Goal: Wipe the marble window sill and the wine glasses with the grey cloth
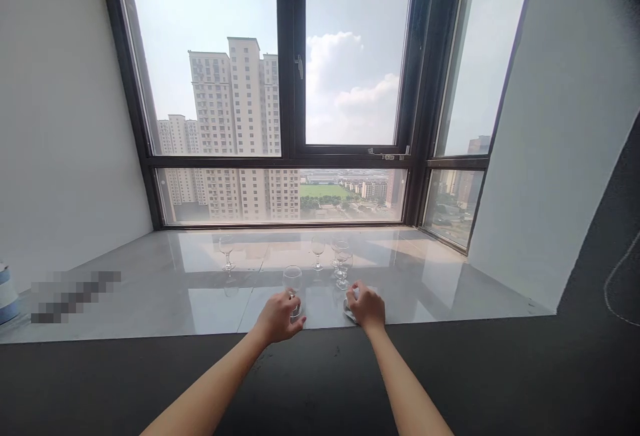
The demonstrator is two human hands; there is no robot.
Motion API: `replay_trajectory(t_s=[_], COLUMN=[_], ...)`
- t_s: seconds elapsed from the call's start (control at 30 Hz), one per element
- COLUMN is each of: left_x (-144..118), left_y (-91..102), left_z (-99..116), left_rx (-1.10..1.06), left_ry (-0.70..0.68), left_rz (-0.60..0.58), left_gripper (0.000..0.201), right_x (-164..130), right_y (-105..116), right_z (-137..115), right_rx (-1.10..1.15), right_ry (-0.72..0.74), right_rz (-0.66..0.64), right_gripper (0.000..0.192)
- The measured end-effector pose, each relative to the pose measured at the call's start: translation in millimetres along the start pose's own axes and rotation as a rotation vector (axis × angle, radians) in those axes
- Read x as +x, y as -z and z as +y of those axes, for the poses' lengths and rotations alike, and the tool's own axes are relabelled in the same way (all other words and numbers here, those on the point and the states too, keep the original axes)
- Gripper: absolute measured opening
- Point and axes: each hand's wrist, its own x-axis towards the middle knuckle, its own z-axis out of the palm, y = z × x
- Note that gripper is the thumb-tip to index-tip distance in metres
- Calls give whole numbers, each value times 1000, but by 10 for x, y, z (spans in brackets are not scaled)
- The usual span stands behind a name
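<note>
My left hand [279, 316] is closed around the stem and foot of a clear wine glass [293, 279] standing upright near the front edge of a glossy grey window ledge [150, 283]. My right hand [367, 307] rests on a small grey cloth [349, 309] lying flat on the ledge just right of that glass. Farther back stand more clear stemmed glasses: one at the left [227, 251], one in the middle [318, 250], and a pair close together [342, 263] just beyond my right hand.
A large dark-framed window [293, 89] rises behind the ledge, white walls flank it. A dark surface [320, 376] runs along the ledge's front edge under my arms. A blue-and-white object [7, 293] sits at the far left edge.
</note>
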Motion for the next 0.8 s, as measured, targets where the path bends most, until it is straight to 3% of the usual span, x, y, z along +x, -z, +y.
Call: replay_trajectory(t_s=[0.27, 0.47, 0.57, 0.63, 0.8], left_x=[-2, -4, -3, -3, -6], left_y=[3, -34, -36, -32, -22], left_z=[7, -2, -2, 2, 17], left_rx=[17, 59, 66, 64, 61], left_ry=[-3, -15, -17, -16, -14], left_rz=[-16, 9, 7, 7, 6], left_gripper=[27, 24, 23, 22, 22], right_x=[-13, -33, -73, -112, -198], right_y=[-36, -29, 25, 49, 11], right_z=[8, 33, 9, -16, -76], right_rx=[29, 28, -50, -107, -208], right_ry=[60, 224, 198, 135, 36], right_rz=[-2, 235, 322, 292, 79], right_gripper=[31, 40, 44, 47, 55])
